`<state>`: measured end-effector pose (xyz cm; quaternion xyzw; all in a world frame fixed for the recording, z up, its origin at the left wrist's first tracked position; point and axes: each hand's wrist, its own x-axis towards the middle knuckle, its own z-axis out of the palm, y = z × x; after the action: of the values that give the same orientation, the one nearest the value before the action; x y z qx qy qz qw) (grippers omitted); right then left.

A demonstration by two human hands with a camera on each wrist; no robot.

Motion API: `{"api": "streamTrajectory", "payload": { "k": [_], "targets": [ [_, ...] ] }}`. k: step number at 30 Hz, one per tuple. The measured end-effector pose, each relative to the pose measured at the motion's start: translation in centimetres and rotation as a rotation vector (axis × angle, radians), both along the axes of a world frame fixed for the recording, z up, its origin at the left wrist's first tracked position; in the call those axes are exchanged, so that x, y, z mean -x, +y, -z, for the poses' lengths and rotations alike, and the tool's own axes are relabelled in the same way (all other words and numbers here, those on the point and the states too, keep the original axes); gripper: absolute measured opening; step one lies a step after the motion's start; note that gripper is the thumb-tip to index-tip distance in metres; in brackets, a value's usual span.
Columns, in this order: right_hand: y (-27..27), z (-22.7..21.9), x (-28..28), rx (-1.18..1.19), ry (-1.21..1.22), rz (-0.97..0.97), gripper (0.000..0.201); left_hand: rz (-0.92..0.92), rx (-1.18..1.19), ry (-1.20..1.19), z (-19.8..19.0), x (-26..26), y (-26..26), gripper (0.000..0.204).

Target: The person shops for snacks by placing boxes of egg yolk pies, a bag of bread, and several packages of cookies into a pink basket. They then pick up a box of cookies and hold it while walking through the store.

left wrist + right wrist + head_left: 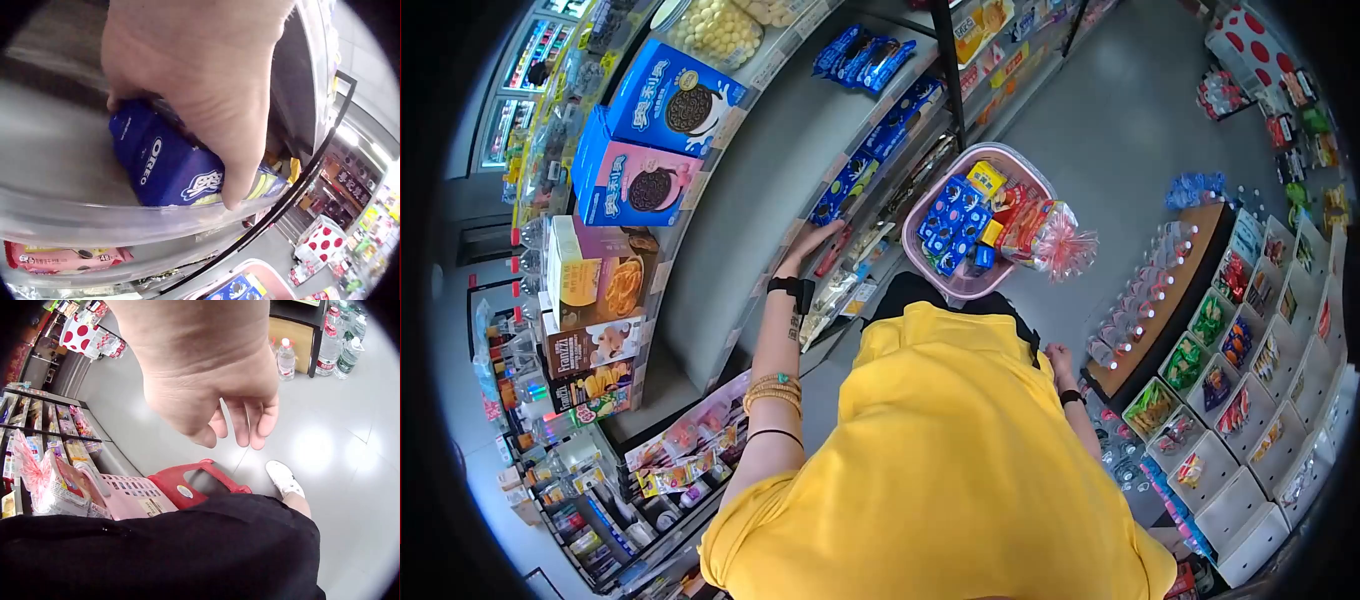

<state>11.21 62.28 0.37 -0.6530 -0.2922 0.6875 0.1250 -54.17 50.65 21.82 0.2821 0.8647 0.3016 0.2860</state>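
My left hand (808, 243) reaches into a shelf at the left and grips a blue Oreo box (159, 162). In the left wrist view the thumb lies along the box's near side; the other fingers are mostly hidden behind it. The box sits behind the shelf's clear front lip (112, 215). My right hand (212, 394) hangs beside my body with loosely bent fingers and nothing in them. Ahead of my body stands a pink basket (912, 228) holding blue snack boxes (950, 225), yellow boxes and a clear-wrapped package with a pink ribbon bow (1068, 243).
Large blue and pink Oreo boxes (665, 105) stand on the upper left shelf. Blue snack packs (865, 62) lie farther along. To the right are water bottles (1135, 305) and bins of packaged snacks (1210, 320). A red plastic frame (187, 487) is beside the basket.
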Motion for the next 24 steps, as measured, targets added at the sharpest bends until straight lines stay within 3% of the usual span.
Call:
{"api": "streamTrajectory", "payload": {
  "k": [5, 9, 11, 12, 14, 18, 20, 21, 24],
  "targets": [
    [0.3, 2.1, -0.2, 0.002, -0.003, -0.030, 0.011, 0.057, 0.089, -0.030, 0.6, 1.2, -1.2, 0.072],
    [0.7, 0.7, 0.2, -0.002, -0.015, -0.038, 0.011, 0.076, 0.206, -0.194, -5.5, -0.7, 0.7, 0.074],
    [0.7, 1.0, -0.2, 0.002, -0.029, -0.050, 0.009, 0.064, 0.142, -0.205, -5.4, -0.8, 0.5, 0.067],
    [0.8, 1.1, -0.3, 0.003, -0.035, -0.057, 0.009, 0.051, 0.051, -0.186, -3.0, -0.1, -0.4, 0.061],
    [0.8, 2.6, -1.1, 0.010, -0.031, -0.064, 0.009, 0.004, -0.034, -0.200, -2.3, 0.1, -0.7, 0.056],
    [0.8, 1.8, -1.3, 0.012, -0.064, -0.021, 0.012, -0.137, 0.017, -0.454, -6.1, -2.3, 0.0, 0.060],
    [1.0, 1.6, -1.3, 0.018, -0.045, -0.016, 0.013, -0.158, 0.014, -0.504, -4.7, -1.7, -0.7, 0.060],
    [1.1, 1.5, -1.4, 0.022, -0.036, -0.012, 0.014, -0.139, -0.006, -0.466, -1.8, -0.2, -1.8, 0.058],
    [1.0, 2.4, -2.2, -0.006, -0.046, -0.089, 0.019, -0.123, 0.026, -0.381, -0.5, 0.6, -2.7, 0.055]
  ]
}}
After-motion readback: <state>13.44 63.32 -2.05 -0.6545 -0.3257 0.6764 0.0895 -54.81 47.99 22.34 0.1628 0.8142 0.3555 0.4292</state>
